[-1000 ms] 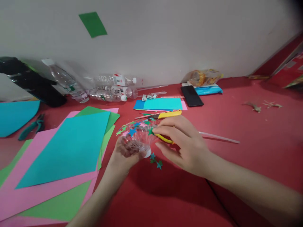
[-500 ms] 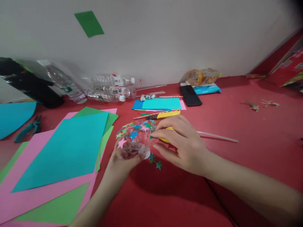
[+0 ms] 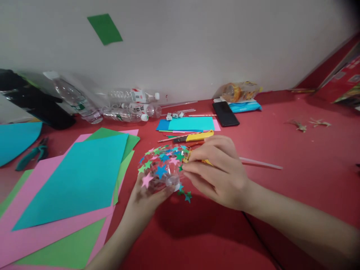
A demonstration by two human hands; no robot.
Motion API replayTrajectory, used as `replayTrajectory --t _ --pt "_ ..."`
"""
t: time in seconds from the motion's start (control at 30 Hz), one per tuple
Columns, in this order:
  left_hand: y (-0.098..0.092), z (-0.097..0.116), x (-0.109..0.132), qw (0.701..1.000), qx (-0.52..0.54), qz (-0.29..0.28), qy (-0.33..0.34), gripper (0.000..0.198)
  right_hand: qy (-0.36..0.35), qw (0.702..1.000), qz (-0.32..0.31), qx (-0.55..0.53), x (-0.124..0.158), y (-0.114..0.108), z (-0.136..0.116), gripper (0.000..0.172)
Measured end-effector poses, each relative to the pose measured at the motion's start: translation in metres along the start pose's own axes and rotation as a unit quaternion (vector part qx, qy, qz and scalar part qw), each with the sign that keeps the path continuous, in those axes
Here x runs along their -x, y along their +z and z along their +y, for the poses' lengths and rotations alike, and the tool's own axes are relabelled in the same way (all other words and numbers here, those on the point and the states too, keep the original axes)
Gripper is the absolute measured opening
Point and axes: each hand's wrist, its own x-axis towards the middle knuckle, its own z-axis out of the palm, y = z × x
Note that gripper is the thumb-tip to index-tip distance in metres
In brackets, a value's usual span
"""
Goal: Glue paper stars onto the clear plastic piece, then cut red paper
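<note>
My left hand (image 3: 146, 195) cups a clear cut plastic bottle piece (image 3: 163, 168) from below; blue, green and pink paper stars are stuck over it. My right hand (image 3: 216, 172) is pinched at the piece's right edge, fingers together against it. What the fingertips hold is too small to make out. A few loose paper stars (image 3: 185, 194) lie on the red table (image 3: 295, 195) just under the piece. A yellow tool (image 3: 206, 162) shows partly behind my right fingers.
Pink, green and turquoise paper sheets (image 3: 73, 180) lie at left. A yellow utility knife (image 3: 197, 136), small paper sheets (image 3: 191, 123), a black phone (image 3: 225, 113), plastic bottles (image 3: 129, 107), teal pliers (image 3: 33, 153) and a clear straw (image 3: 261, 163) lie around. A white wall stands behind.
The bottle piece has turned in my left hand, so more of its star-covered side faces up. My right hand has stayed pinched at its right edge.
</note>
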Motion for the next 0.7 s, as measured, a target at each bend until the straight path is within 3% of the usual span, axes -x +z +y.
replayTrajectory --t 0.23,0.5,0.57,0.63,0.7 --pt "0.003 0.005 -0.001 1.000 -0.002 0.024 0.011 0.070 0.030 0.999 -0.023 -0.016 0.002 0.002 0.000 0.019" --pt "0.000 -0.005 -0.007 0.999 0.009 0.030 0.014 0.069 0.045 0.999 0.019 -0.004 0.004 0.003 -0.001 0.027" --pt "0.000 -0.006 -0.007 0.999 0.023 0.037 0.007 0.064 0.053 0.998 0.040 -0.015 0.003 0.002 -0.004 0.020" --pt "0.001 -0.003 -0.005 0.999 0.038 0.036 0.001 0.057 0.070 0.997 0.007 -0.042 0.002 0.002 -0.006 0.009" --pt "0.005 0.002 -0.001 0.998 0.049 0.031 -0.001 0.053 0.093 0.992 -0.053 -0.072 0.002 0.004 -0.008 0.008"
